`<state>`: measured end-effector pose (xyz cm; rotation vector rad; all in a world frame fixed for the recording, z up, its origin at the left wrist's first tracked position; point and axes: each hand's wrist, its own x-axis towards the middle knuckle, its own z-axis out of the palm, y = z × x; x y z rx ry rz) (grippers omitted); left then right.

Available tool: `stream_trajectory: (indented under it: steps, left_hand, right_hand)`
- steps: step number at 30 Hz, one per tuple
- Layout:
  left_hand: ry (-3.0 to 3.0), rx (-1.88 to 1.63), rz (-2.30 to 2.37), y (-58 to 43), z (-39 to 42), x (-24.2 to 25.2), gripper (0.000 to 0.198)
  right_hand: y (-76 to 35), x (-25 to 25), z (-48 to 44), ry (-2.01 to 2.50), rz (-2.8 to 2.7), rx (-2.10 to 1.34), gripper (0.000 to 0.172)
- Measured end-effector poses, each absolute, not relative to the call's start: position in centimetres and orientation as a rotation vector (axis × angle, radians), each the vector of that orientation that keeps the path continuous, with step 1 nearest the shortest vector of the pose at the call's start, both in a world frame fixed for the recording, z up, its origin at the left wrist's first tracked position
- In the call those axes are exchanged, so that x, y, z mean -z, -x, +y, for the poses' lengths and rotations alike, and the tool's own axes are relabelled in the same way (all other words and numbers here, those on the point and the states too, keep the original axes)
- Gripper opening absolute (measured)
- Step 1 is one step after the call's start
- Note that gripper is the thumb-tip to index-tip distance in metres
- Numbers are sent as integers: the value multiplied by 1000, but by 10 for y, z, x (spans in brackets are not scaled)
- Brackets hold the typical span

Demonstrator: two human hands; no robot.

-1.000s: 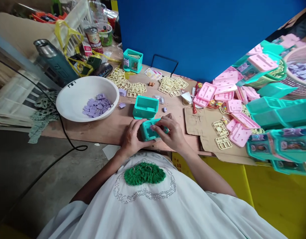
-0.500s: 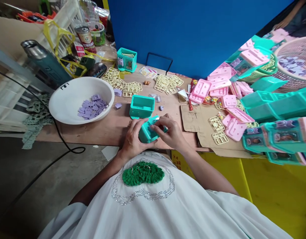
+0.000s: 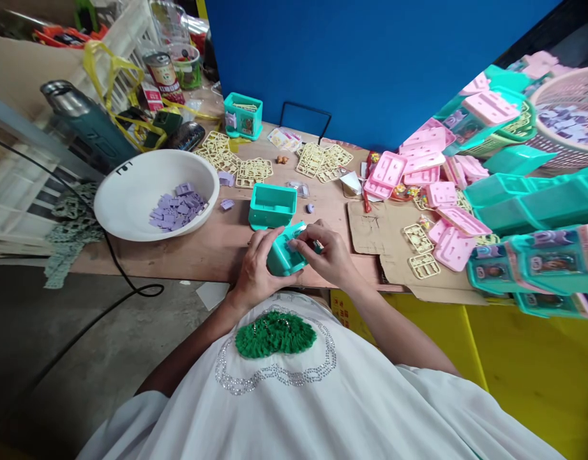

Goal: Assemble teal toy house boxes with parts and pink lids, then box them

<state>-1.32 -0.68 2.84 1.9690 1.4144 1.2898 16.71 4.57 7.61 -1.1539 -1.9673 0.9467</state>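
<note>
Our left forearm (image 3: 193,342) and right forearm (image 3: 399,332) reach forward from either side and slant inward, bringing our hands close together in front of us. Our left hand (image 3: 258,265) is bent in a grip, its fingers (image 3: 262,241) curving forward and its thumb (image 3: 288,278) stretched out to the right. Our right hand (image 3: 328,255) arches over with the knuckles uppermost, index finger bent, thumb (image 3: 304,250) pointing left. We cannot see all of its fingertips, since the hand partly hides them.

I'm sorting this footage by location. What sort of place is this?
Likely a small plastic-toy workshop: a white bowl of purple plastic pieces, piled pink plastic panels, several teal plastic boxes.
</note>
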Motion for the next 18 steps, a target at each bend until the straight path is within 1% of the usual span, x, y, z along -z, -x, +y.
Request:
stream_trajectory:
  steps: [6,18]
  left_hand:
    - [-1972,-1299,1404,14,-7,-28,82]
    - [-1977,-1278,1420,15,-8,-27,85]
  right_hand:
    - [-167,-76,46,1157,-1973,-977,32]
    - [-163,-78,45,1190,-2050,-816,26]
